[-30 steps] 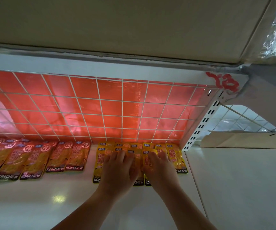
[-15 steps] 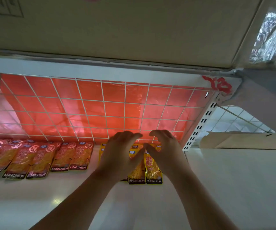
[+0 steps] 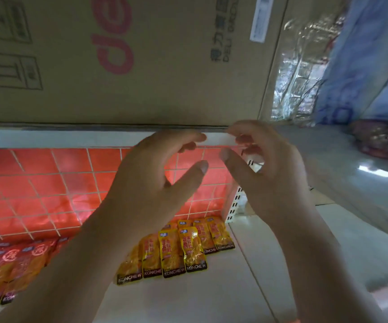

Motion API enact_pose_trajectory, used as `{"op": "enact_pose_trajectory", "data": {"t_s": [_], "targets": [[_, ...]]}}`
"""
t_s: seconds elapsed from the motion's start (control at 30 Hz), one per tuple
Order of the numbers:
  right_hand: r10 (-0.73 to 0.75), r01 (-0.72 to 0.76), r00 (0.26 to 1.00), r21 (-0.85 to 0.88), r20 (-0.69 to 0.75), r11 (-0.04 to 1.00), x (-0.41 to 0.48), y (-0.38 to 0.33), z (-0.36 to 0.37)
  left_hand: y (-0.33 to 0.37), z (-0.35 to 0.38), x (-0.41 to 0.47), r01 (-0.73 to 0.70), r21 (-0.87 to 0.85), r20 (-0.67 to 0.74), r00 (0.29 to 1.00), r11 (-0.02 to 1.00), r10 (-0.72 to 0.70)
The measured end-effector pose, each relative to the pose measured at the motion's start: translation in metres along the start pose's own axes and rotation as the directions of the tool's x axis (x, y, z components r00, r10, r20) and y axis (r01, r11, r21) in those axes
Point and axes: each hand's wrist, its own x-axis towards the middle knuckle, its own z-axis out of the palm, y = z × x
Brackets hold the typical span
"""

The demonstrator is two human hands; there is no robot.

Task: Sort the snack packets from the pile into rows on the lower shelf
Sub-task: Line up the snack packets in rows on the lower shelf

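Left hand (image 3: 146, 183) and right hand (image 3: 265, 180), both above the yellow packets (image 3: 176, 250): bare. Forearms (image 3: 72, 264) bare right to frame edge. Thumbnails (image 3: 203, 168) short, plain. Orange sliver (image 3: 364, 321) down-right of the packets, at right forearm: can't identify.

A cardboard box (image 3: 165, 66) with red lettering sat above the fingers (image 3: 188, 137), resting on a white shelf edge (image 3: 48, 137). Behind and below them stood a red-backed wire grid (image 3: 48, 183). A perforated white upright (image 3: 232, 206) rose just below the right fingers. Crinkled silver foil (image 3: 302, 66) and blue plastic sheeting (image 3: 363, 54) lay up to their right.
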Motion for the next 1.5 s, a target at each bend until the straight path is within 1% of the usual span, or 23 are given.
{"op": "enact_pose_trajectory", "data": {"t_s": [0.1,0.27,0.43,0.5,0.6,0.67,0.77,0.93,1.03,1.13,1.23,1.3,1.37,1.5], "targets": [[-0.006,0.002,0.998,-0.060,-0.066,0.998,0.005,-0.016,-0.032,0.029,-0.001,0.019,-0.088,-0.058,0.003,0.996,0.994,0.088],[-0.033,0.001,0.981,-0.166,-0.191,0.986,-0.004,-0.031,-0.100,0.080,0.019,0.045,-0.151,-0.242,0.020,0.987,0.959,0.160],[-0.026,-0.049,0.956,-0.249,-0.292,0.967,-0.027,-0.035,-0.185,0.138,0.060,0.062,-0.202,-0.359,0.108,0.961,0.911,0.256],[-0.032,-0.075,0.939,-0.294,-0.344,0.953,-0.038,-0.032,-0.224,0.165,0.074,0.070,-0.248,-0.344,0.149,0.938,0.906,0.314],[0.003,-0.153,0.912,-0.335,-0.410,0.930,-0.057,-0.025,-0.283,0.211,0.094,0.083,-0.318,-0.296,0.182,0.907,0.901,0.380],[0.020,-0.202,0.887,-0.348,-0.462,0.915,-0.074,-0.019,-0.327,0.245,0.111,0.088,-0.351,-0.288,0.150,0.902,0.891,0.404],[0.036,-0.233,0.864,-0.334,-0.503,0.913,-0.098,-0.007,-0.392,0.293,0.141,0.088,-0.375,-0.303,0.114,0.898,0.876,0.424],[0.076,-0.271,0.864,-0.331,-0.498,0.904,-0.127,0.020,-0.493,0.369,0.212,0.086,-0.370,-0.281,0.164,0.891,0.885,0.424],[0.082,-0.278,0.878,-0.361,-0.472,0.890,-0.143,0.033,-0.542,0.408,0.254,0.084,-0.387,-0.249,0.200,0.876,0.888,0.438],[0.095,-0.288,0.881,-0.366,-0.463,0.885,-0.156,0.046,-0.581,0.436,0.291,0.087,-0.377,-0.244,0.218,0.877,0.894,0.429],[0.119,-0.306,0.887,-0.374,-0.446,0.876,-0.158,0.068,-0.608,0.453,0.324,0.094,-0.353,-0.253,0.238,0.879,0.901,0.412],[0.135,-0.329,0.893,-0.418,-0.430,0.847,-0.154,0.086,-0.623,0.460,0.348,0.101,-0.340,-0.244,0.248,0.884,0.909,0.397],[0.138,-0.330,0.907,-0.467,-0.398,0.820,-0.146,0.105,-0.636,0.465,0.371,0.109,-0.338,-0.213,0.267,0.882,0.917,0.388],[0.137,-0.305,0.930,-0.511,-0.340,0.804,-0.124,0.145,-0.654,0.466,0.414,0.132,-0.364,-0.149,0.303,0.868,0.919,0.393]]}}
